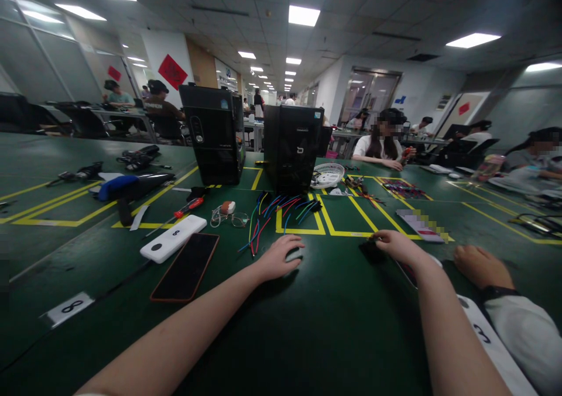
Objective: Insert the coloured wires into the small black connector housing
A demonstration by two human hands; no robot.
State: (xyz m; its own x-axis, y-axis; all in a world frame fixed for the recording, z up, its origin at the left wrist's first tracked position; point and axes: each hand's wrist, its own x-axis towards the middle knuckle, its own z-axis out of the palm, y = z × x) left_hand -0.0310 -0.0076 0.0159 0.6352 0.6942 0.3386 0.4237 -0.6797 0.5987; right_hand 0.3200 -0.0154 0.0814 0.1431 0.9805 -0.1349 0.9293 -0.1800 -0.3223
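Observation:
My left hand (278, 257) rests on the green table (307, 337), fingers curled down over a small dark object (294, 254) that is mostly hidden. My right hand (395, 245) lies further right, its fingertips closed on the edge of a small black part (371, 250) on the table. A bundle of coloured wires (276, 209) trails from a black computer tower (292, 147) toward my left hand. A second black tower (215, 133) stands to its left.
A dark phone (187, 273), a white power bank (173, 238), a red-handled screwdriver (188, 207) and glasses (228, 214) lie left of my hands. Another person's hand (480, 265) in a white sleeve rests at right. A white fan grille (327, 175) sits behind.

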